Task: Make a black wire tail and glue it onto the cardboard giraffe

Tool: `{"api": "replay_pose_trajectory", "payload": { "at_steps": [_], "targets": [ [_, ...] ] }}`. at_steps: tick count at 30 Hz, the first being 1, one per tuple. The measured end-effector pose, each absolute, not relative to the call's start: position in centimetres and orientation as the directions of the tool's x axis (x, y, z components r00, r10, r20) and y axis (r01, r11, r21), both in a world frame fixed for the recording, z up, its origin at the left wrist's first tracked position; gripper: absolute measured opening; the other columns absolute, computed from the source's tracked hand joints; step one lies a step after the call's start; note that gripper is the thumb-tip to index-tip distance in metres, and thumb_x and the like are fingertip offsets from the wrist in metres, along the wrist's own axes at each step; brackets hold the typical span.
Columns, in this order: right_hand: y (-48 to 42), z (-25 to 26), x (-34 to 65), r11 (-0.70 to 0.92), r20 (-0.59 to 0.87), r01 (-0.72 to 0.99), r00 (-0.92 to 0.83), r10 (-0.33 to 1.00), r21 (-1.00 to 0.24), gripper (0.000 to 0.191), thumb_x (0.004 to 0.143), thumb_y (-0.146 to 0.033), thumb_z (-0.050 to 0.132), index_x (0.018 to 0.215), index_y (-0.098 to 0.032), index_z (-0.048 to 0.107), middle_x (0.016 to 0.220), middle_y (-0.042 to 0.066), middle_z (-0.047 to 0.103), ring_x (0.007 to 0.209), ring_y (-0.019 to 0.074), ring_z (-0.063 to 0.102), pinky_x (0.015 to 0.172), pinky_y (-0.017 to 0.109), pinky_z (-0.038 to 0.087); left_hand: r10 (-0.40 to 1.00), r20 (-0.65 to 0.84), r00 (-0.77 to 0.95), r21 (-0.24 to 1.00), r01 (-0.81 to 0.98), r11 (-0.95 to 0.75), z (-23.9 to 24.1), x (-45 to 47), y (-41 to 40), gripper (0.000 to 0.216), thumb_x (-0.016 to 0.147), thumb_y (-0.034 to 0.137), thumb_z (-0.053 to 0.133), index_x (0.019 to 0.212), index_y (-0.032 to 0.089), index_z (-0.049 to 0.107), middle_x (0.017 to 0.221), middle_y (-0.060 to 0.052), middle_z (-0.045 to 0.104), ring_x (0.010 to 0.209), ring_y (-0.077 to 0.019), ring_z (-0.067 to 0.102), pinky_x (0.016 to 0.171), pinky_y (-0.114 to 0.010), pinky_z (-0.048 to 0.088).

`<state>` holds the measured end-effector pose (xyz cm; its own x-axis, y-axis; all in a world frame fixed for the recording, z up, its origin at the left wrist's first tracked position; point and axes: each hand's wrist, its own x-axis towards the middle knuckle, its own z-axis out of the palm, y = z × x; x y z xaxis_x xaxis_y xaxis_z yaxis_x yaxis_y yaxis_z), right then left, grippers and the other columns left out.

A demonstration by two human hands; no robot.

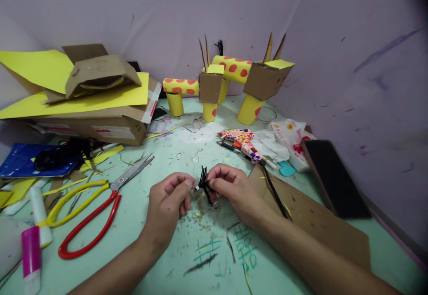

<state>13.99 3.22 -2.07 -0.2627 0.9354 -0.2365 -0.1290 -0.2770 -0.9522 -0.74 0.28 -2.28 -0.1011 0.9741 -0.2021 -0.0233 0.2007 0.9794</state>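
The scissors have one red handle, one yellow handle and grey blades. The table under them is pale mint green, with darker green scribbles to their right. Also to their right, the tuft is black. Beyond the scissors, the tube animals are yellow with red-orange spots and have plain brown heads. Behind the scissors, bright yellow paper lies on a brown box. To their left are a deep blue packet and a magenta-and-white glue stick. Far to their right, the glue gun is pale with many-coloured dots, and the phone is black.
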Motion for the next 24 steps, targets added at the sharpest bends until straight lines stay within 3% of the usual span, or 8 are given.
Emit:
{"api": "replay_pose_trajectory", "payload": {
  "at_steps": [5, 11, 16, 20, 24],
  "targets": [
    [3.0, -1.8, 13.9, -0.240, -0.200, -0.102, -0.305, 0.931, -0.965, 0.009, 0.063, -0.024, 0.061, 0.067, -0.017, 0.056, 0.049, -0.008, 0.049, 0.043, 0.0059, 0.041, 0.044, 0.019, 0.033, 0.983, -0.181, -0.021, 0.972, 0.147, 0.182, -1.3, -0.5, 0.0, 0.028, 0.077, 0.031, 0.055, 0.053, 0.016, 0.055, 0.039, 0.004, 0.045, 0.042, -0.0070, 0.036, 0.042, -0.019, 0.027],
    [2.8, -1.9, 14.0, -0.231, -0.178, -0.107, -0.366, 0.913, -0.967, 0.016, 0.070, -0.031, 0.063, 0.074, -0.017, 0.055, 0.054, -0.005, 0.053, 0.048, 0.0076, 0.042, 0.049, 0.022, 0.032, 0.904, -0.397, 0.160, 0.896, -0.147, 0.419, -1.3, -0.4, 0.2, 0.028, 0.076, 0.037, 0.057, 0.058, 0.017, 0.054, 0.032, 0.005, 0.044, 0.029, -0.0059, 0.031, 0.031, -0.018, 0.018],
    [2.8, -2.0, 14.1, -0.220, -0.160, -0.124, -0.373, 0.914, -0.968, 0.017, 0.070, -0.032, 0.065, 0.077, -0.018, 0.057, 0.058, -0.005, 0.052, 0.050, 0.0078, 0.041, 0.049, 0.022, 0.032, 0.862, -0.436, 0.258, 0.794, -0.340, 0.503, -1.2, -0.4, 0.5, 0.015, 0.068, 0.028, 0.067, 0.066, 0.015, 0.059, 0.037, 0.005, 0.049, 0.029, -0.0045, 0.037, 0.029, -0.014, 0.023],
    [2.8, -2.3, 14.2, -0.277, -0.188, -0.196, -0.377, 0.907, -0.941, 0.021, 0.068, -0.035, 0.068, 0.077, -0.019, 0.058, 0.057, -0.007, 0.048, 0.046, 0.0063, 0.037, 0.046, 0.021, 0.028, 0.849, -0.468, 0.247, 0.747, -0.404, 0.529, -1.0, -0.6, 0.8, 0.015, 0.065, 0.026, 0.068, 0.063, 0.016, 0.057, 0.038, 0.002, 0.052, 0.032, -0.0060, 0.043, 0.030, -0.013, 0.028],
    [2.8, -2.1, 14.2, -0.358, -0.233, -0.270, -0.401, 0.886, -0.894, 0.022, 0.064, -0.036, 0.071, 0.073, -0.020, 0.058, 0.059, -0.006, 0.046, 0.046, 0.0059, 0.035, 0.044, 0.021, 0.024, 0.845, -0.464, 0.264, 0.770, -0.350, 0.533, -1.0, -0.7, 0.9, 0.012, 0.065, 0.023, 0.067, 0.069, 0.014, 0.061, 0.040, 0.001, 0.053, 0.032, -0.0059, 0.042, 0.031, -0.014, 0.029]
  ]
}}
